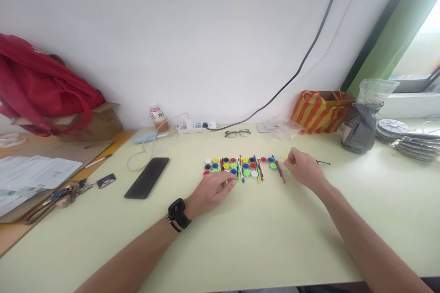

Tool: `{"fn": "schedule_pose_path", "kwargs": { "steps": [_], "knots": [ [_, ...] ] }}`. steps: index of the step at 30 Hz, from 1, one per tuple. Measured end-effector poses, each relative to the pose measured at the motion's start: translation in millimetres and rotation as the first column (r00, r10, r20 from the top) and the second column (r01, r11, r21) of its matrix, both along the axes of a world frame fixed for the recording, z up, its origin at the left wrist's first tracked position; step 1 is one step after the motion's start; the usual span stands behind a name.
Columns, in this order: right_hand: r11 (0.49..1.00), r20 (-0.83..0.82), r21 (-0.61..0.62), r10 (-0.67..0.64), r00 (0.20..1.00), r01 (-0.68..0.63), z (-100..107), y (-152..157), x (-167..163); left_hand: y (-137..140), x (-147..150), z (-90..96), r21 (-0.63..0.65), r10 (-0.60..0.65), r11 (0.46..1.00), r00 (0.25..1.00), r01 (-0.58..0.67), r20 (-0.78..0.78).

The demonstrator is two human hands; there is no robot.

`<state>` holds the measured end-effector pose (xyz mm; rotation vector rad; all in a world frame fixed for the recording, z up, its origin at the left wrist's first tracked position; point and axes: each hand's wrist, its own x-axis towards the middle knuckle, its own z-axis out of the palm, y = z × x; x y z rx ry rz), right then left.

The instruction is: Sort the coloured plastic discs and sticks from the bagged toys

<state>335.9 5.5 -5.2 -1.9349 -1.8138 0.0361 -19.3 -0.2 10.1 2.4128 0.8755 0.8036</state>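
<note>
Small round plastic discs (pixel 244 165) in white, black, red, yellow, blue and green lie in rows on the table, with thin coloured plastic sticks (pixel 281 171) between groups of them. My left hand (pixel 215 190) rests at the front of the rows, fingers stretched loosely over the nearest discs, holding nothing visible. Right of the rows, my right hand (pixel 304 168) is closed in a pinch. A bright yellow-green plastic piece (pixel 288 152) shows at its fingertips, mostly hidden. A thin black stick (pixel 323 163) pokes out beyond that hand; whether it is held I cannot tell.
Glasses (pixel 238 133) and a power strip (pixel 195 127) lie along the wall. A black phone (pixel 147 177), a cable and a bottle (pixel 158 118) are left. A striped bag (pixel 321 112), grey bag (pixel 360 128) and stacked discs (pixel 417 142) stand right. Papers and keys lie far left.
</note>
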Motion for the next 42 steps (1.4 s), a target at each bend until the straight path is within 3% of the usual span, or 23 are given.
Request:
{"fn": "schedule_pose_path", "kwargs": {
  "steps": [3,5,10,15,17,21,24,26,29,31,34,39,42],
  "knots": [
    [0.987,-0.136,0.059,0.155,0.979,-0.148,0.0,-2.1,-7.0,0.5,0.0,-0.5,-0.002,-0.003,1.0,1.0,0.003,-0.001],
    [0.977,-0.165,0.035,0.212,0.963,-0.209,0.8,-5.0,-14.6,1.1,0.0,-1.5,-0.001,-0.007,1.0,1.0,0.007,-0.005],
    [0.976,-0.002,-0.147,0.164,0.986,-0.162,4.6,-10.4,-28.5,0.8,0.2,-1.5,-0.009,-0.006,1.0,1.0,0.006,-0.007],
    [0.967,0.069,-0.199,0.174,0.982,-0.157,4.1,-7.9,-27.2,0.0,0.5,0.0,-0.023,-0.007,1.0,1.0,0.007,-0.02],
    [0.973,0.067,-0.177,0.159,0.985,-0.145,4.4,-7.4,-25.9,0.1,0.6,0.4,-0.02,-0.014,1.0,1.0,0.013,-0.024],
    [0.985,-0.026,-0.017,0.172,0.985,-0.172,13.6,-15.8,-32.4,-0.8,0.6,2.2,-0.018,-0.014,1.0,1.0,0.013,-0.021],
    [0.942,-0.119,0.066,0.335,0.935,-0.329,25.2,-33.2,-52.6,-1.9,0.3,3.3,-0.016,-0.01,1.0,1.0,0.009,-0.03],
    [0.876,-0.118,0.087,0.483,0.868,-0.475,29.8,-47.3,-71.8,-2.4,0.4,3.1,-0.017,-0.012,1.0,0.999,0.011,-0.041],
    [0.748,-0.007,-0.047,0.663,0.749,-0.662,27.3,-64.0,-98.8,-2.7,1.4,2.2,-0.025,-0.017,1.0,0.999,0.015,-0.048],
    [0.708,0.086,-0.165,0.704,0.705,-0.687,21.8,-68.6,-109.3,-2.6,2.5,1.8,-0.03,-0.022,0.999,0.999,0.02,-0.04],
    [0.686,0.086,-0.218,0.722,0.686,-0.694,16.9,-66.4,-110.9,-2.2,3.8,1.9,-0.036,-0.025,0.999,0.999,0.024,-0.035],
    [0.698,-0.073,-0.116,0.703,0.707,-0.706,22.2,-58.1,-100.1,-3.7,3.3,3.7,-0.01,-0.027,1.0,0.999,0.027,-0.03],
    [0.68,-0.09,-0.07,0.725,0.683,-0.73,21.6,-57.9,-102.4,-6.7,3.6,4.9,0.064,-0.028,0.998,0.999,0.029,-0.023]
  ]
}}
